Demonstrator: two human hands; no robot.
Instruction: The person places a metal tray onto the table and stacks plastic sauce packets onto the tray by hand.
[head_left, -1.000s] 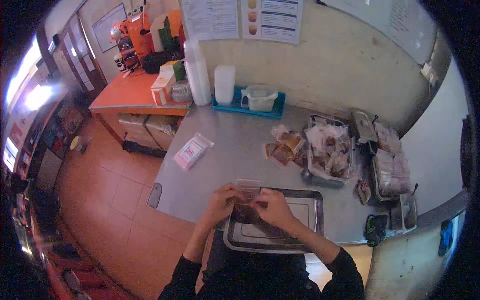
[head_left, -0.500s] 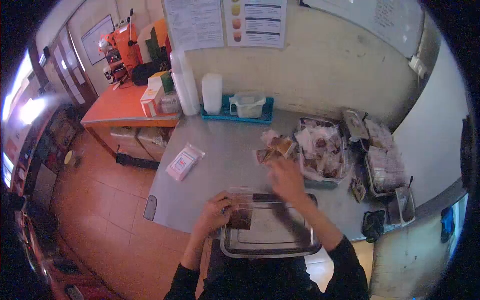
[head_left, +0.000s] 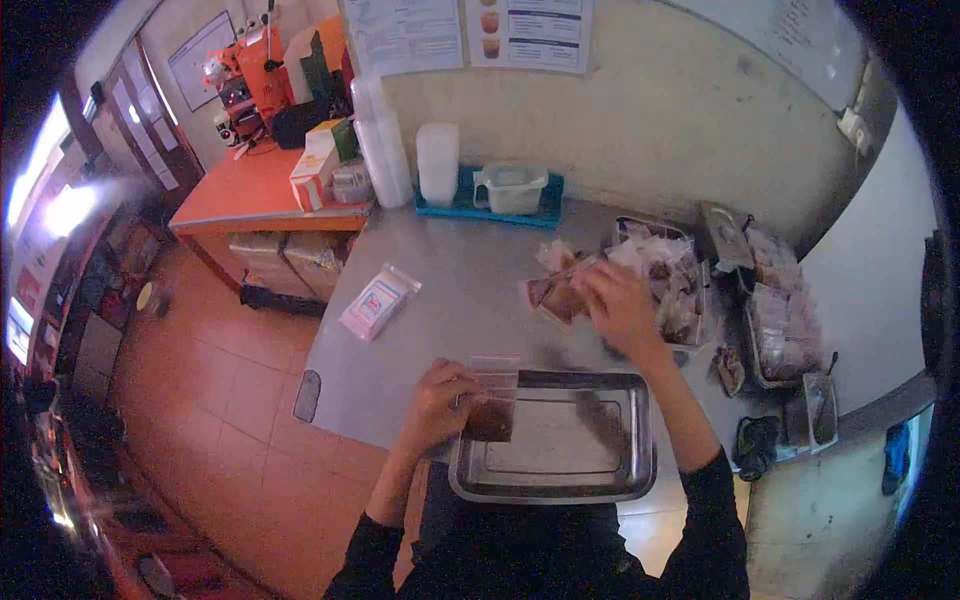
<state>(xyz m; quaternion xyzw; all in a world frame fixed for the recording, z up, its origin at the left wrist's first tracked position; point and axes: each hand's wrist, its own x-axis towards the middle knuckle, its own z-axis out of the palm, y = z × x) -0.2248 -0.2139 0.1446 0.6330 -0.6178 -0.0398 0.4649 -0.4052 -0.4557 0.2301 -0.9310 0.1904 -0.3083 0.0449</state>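
Note:
My left hand (head_left: 440, 400) pinches the edge of a clear zip bag (head_left: 492, 412) with dark brown contents, held upright over the left end of a steel tray (head_left: 555, 490). The tray sits at the table's front edge, near my body. My right hand (head_left: 620, 305) is over a small heap of filled zip bags (head_left: 560, 298) beyond the tray, its fingers curled down at them. Whether a bag is between those fingertips is hidden. Just right of that hand stands a clear container (head_left: 702, 300) piled with more small bags.
A pink-and-white packet (head_left: 380, 302) lies on the left of the steel table (head_left: 450, 290). Along the wall, a blue tray (head_left: 545, 218) carries plastic tubs. More filled trays (head_left: 785, 335) and a narrow metal container (head_left: 822, 410) stand on the right. An orange table (head_left: 245, 195) adjoins at left.
My right hand has moved away from me and slightly right, over the heap of bags. My left hand still holds its bag over the tray. The view has shifted slightly.

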